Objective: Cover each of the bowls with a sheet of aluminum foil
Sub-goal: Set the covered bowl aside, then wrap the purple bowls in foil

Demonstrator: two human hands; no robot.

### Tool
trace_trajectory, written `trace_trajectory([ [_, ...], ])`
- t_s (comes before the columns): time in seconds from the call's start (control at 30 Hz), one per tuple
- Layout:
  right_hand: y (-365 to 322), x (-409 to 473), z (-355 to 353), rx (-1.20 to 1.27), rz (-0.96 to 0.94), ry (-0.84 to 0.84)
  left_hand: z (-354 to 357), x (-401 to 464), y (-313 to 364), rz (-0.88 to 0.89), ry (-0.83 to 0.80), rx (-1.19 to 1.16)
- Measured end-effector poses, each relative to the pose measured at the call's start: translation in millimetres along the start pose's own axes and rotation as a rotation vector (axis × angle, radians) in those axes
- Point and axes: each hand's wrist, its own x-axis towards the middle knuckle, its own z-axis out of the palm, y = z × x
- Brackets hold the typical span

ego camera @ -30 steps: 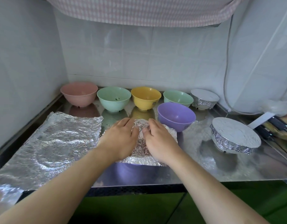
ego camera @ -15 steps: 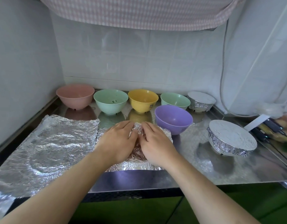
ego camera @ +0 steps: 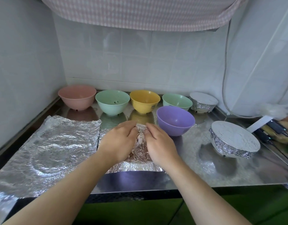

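L hand (ego camera: 118, 140) + R hand (ego camera: 159, 143) on foil sheet (ego camera: 140, 151) | fingertip grip unclear

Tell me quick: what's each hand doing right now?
Left hand: fingers curled, gripping the crumpled foil sheet.
Right hand: fingers curled, gripping the same foil sheet.

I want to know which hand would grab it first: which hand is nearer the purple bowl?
Right. The right hand lies on the crumpled foil sheet just beside the purple bowl, on its near-left. The left hand is farther left, beyond the right hand.
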Motion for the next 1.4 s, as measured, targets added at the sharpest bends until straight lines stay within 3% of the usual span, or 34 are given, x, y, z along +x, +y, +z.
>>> trace_trajectory([
  [0.2,3.2,-1.5,1.9,0.226,0.086,0.043,-3.0,-13.0,4.6,-0.19,0.164,-0.332],
  [0.47,-2.4,-17.1,2.8,0.506,0.151,0.146,-0.6,-30.3,7.6,-0.243,0.281,-0.587],
  [0.63,-3.8,-12.5,-10.2,0.313,0.095,0.044,-14.9,-26.3,11.6,-0.136,0.206,-0.318],
  [0.77,-10.6,4.1,-21.3,-0.087,-0.108,-0.024,-17.0,-16.5,17.3,0.018,0.135,-0.063],
  [0.93,-14.4,15.1,-9.6,-0.299,-0.283,-0.175,7.0,-16.0,1.5,0.12,0.003,0.329],
  [1.07,-7.3,14.6,-2.1,-0.354,-0.266,-0.143,9.2,-20.3,-1.2,0.077,0.068,0.297],
  [1.2,-4.6,15.6,-0.3,-0.356,-0.258,-0.155,17.4,-35.8,6.3,0.115,0.034,0.546],
  [1.3,-4.5,17.7,-2.1,-0.36,-0.26,-0.166,20.6,-48.0,19.1,-0.018,0.075,0.46],
  [1.4,-8.6,12.4,-2.5,-0.371,-0.207,-0.163,22.0,-47.8,17.8,-0.004,0.17,0.329],
])
